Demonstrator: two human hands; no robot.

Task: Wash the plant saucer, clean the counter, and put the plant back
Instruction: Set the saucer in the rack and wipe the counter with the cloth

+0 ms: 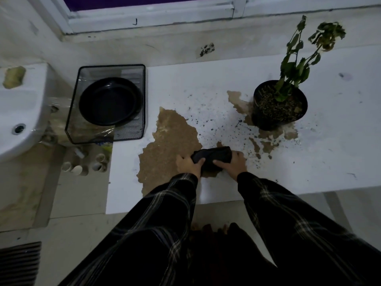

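Note:
A dark cloth (212,156) lies bunched on the white counter (321,157) near its front edge. My left hand (188,165) grips its left end and my right hand (232,164) grips its right end. The black plant saucer (110,101) sits in a black wire mesh tray (142,112) at the counter's left end. A black pot with a wilted plant (278,106) stands on the counter at the right. Dark soil specks lie scattered between the cloth and the pot.
A white sink (18,112) is at the far left. Large brown patches (171,141) show on the counter surface, also around the pot. Several small cylinders (82,166) lie below the tray. A window sill runs along the back.

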